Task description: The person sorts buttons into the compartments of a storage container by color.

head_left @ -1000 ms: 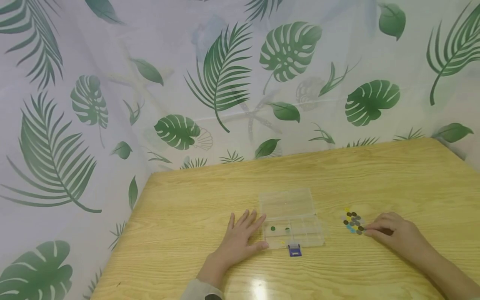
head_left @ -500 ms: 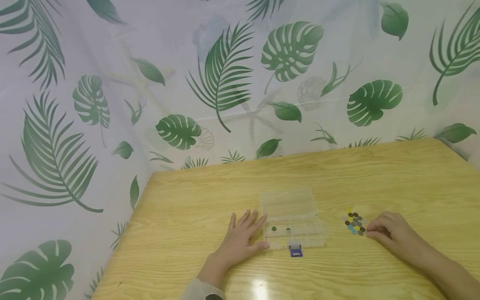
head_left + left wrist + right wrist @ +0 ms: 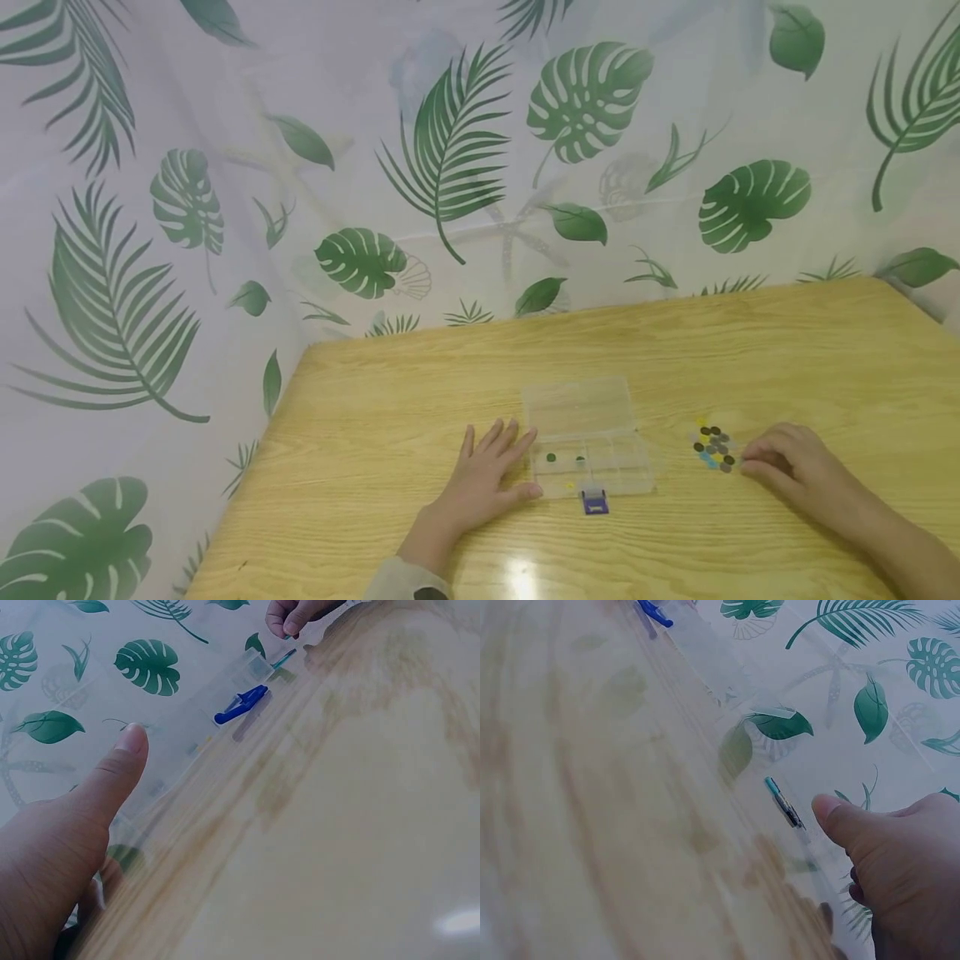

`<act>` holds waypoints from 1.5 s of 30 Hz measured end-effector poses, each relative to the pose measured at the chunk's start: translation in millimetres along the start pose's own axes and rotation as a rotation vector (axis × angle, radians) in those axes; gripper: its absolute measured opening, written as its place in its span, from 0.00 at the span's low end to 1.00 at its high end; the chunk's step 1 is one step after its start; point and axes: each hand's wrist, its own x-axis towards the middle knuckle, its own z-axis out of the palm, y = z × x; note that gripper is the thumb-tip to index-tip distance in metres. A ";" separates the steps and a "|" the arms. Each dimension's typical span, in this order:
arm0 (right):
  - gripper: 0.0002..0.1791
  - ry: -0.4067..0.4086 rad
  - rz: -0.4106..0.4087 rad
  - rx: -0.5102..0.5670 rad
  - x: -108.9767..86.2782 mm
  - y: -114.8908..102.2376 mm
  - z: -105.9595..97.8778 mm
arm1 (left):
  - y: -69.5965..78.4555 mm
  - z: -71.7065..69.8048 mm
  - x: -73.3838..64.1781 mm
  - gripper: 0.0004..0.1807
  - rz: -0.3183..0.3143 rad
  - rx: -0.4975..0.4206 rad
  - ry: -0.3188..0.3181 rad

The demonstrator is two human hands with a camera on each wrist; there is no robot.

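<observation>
Small greenish piece [image 3: 287, 637] was pinched between the right hand's [image 3: 795, 471] thumb and forefinger; coloured discs [image 3: 717, 448] lay just left of those fingertips. Clear divided box [image 3: 633, 477] sat open, immediately right of the left hand [image 3: 483, 483], fingers spread apart; blue latch [image 3: 596, 503] was right of its thumb.

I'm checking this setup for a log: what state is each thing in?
Clear compartment box: upright, partly filled.
Lid: open, laid back.
Blue latch: unfastened, swung outward.
Green discs: lying in the box's back row.
Yellow piece: in the front row.
Loose mixed discs: clustered on the wooden table.
Left hand's grip: spread at the box's left edge.
Right hand's grip: pinched, apparently on a small green piece.
</observation>
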 end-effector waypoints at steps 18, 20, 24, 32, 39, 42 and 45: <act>0.17 0.015 -0.059 0.039 14.6 -12.9 7.2 | 0.7 -5.3 -4.6 0.40 -0.012 -0.001 -0.008; 0.17 0.013 -0.071 0.029 18.8 -15.3 10.1 | -0.2 -4.7 -4.2 0.40 -0.007 0.005 -0.003; 0.17 -0.011 -0.083 0.033 27.3 -21.9 15.7 | -2.5 -1.9 -2.6 0.41 0.002 0.012 0.004; 0.13 -0.005 -0.123 0.021 46.6 -32.7 30.6 | -3.0 -1.3 -1.7 0.42 0.002 0.021 0.001; 0.14 -0.033 -0.149 0.085 59.0 -40.8 44.5 | -0.8 -1.0 -0.6 0.42 0.005 0.013 0.010; 0.14 0.004 -0.240 0.081 64.0 -42.2 50.7 | -0.4 0.2 -0.2 0.42 0.003 0.003 0.009; 0.12 0.036 -0.303 0.100 68.9 -45.3 56.1 | -0.1 0.5 -0.3 0.42 0.006 0.001 0.011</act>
